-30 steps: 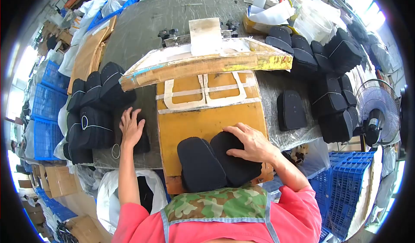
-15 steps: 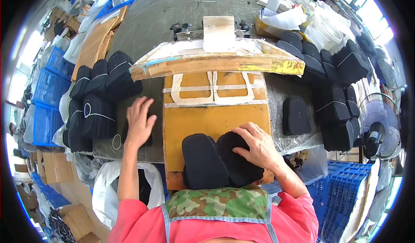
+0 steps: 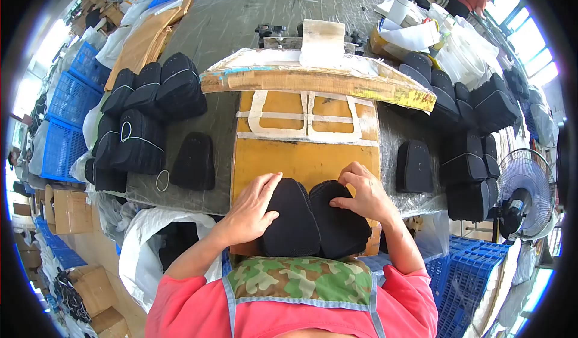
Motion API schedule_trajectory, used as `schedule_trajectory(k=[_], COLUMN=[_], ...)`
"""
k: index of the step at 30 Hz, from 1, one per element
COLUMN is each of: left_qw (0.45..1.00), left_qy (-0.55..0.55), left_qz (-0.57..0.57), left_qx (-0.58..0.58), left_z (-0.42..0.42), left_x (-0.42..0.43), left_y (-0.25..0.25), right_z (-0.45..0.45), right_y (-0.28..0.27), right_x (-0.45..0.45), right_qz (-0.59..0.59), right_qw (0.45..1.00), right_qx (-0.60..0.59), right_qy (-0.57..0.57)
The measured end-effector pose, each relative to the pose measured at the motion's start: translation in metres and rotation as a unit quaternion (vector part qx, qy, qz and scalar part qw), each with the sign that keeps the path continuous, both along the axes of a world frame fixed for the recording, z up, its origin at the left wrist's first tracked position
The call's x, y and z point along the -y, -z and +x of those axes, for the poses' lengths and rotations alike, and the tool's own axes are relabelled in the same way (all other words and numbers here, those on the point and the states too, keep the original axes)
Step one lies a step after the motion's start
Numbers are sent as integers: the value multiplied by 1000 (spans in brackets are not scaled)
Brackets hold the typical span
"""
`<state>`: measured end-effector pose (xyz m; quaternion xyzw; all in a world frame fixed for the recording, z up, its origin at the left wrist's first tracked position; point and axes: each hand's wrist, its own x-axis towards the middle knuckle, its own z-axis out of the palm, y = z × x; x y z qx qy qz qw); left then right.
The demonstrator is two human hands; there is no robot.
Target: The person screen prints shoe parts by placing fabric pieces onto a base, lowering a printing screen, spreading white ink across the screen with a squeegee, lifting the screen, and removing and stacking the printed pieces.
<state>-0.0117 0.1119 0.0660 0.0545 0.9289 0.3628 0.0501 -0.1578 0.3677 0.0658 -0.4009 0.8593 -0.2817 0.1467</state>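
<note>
Two black fabric stacks lie side by side on the near end of the yellow board. My left hand rests at the outer edge of the left stack, its fingers stretched out. On the right stack, my right hand has its thumb on top and its fingers at the far edge, pinching it. White outline shapes are on the board's far part, below a raised wooden frame. A single black piece lies left of the board, another right of it.
Bundled black stacks stand on the table at left and right. A fan is at the right edge, above a blue crate. A white bag hangs at the near left. Another person is at the far right.
My left hand has moved right, from the single black piece on the left to the left stack. My right hand stays on the right stack. The view has shifted.
</note>
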Motion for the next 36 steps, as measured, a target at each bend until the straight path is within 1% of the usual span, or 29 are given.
schedule_trajectory(k=[1,4,7,8,9,10,11,12,13,15,16,17,19,22,25,26,29,30,33,34,36], left_qw=[1000,1000,999,999,997,994,992,989,987,985,983,983,981,983,984,983,983,984,983,981,975], left_qy=[-11,-12,-20,-18,-16,-14,-11,-9,-9,-2,-1,-10,-24,-59,-73,-68,-56,-58,-71,-74,-80], left_qz=[7,24,10,-11,-32,-53,-61,-68,-77,-38,-21,-11,9,75,81,96,126,128,160,176,191], left_qx=[-1,6,-26,-50,-74,-99,-113,-128,-144,-168,-180,-185,-194,-156,-142,-138,-121,-109,-59,-41,-78], left_z=[-1,-1,2,3,3,4,7,10,12,12,12,12,11,16,18,16,10,9,10,9,6], left_x=[0,0,-5,-7,-9,-10,-11,-12,-12,-12,-12,-11,-9,-8,-5,-4,0,0,3,5,10], left_y=[0,-5,-2,-2,-5,-6,-4,0,4,13,15,15,15,19,23,22,16,14,4,1,-4], right_z=[-2,13,9,7,-4,-17,-36,-62,-93,-151,-165,-193,-210,-187,-191,-184,-178,-166,-156,-155,-154], right_y=[0,-32,-40,-49,-50,-49,-42,-23,2,54,62,94,111,87,115,101,108,95,96,96,100], right_x=[1,5,-3,-4,-5,-2,3,8,13,28,42,51,73,91,92,89,92,93,93,94,95], right_qz=[0,-16,-108,-117,-141,-142,-131,-161,-167,-154,-141,-244,-233,-126,-150,-85,-131,-87,-39,-44,-56], right_qw=[1000,983,992,993,990,987,984,976,971,959,957,945,928,908,903,934,950,961,959,956,948], right_qx=[-9,-180,-32,24,21,48,37,-2,-26,-92,-67,-135,-228,-345,-358,-311,-278,-255,-274,-285,-305], right_qy=[-11,-33,-58,-16,11,61,113,149,169,219,245,170,183,200,182,151,48,57,60,64,71])
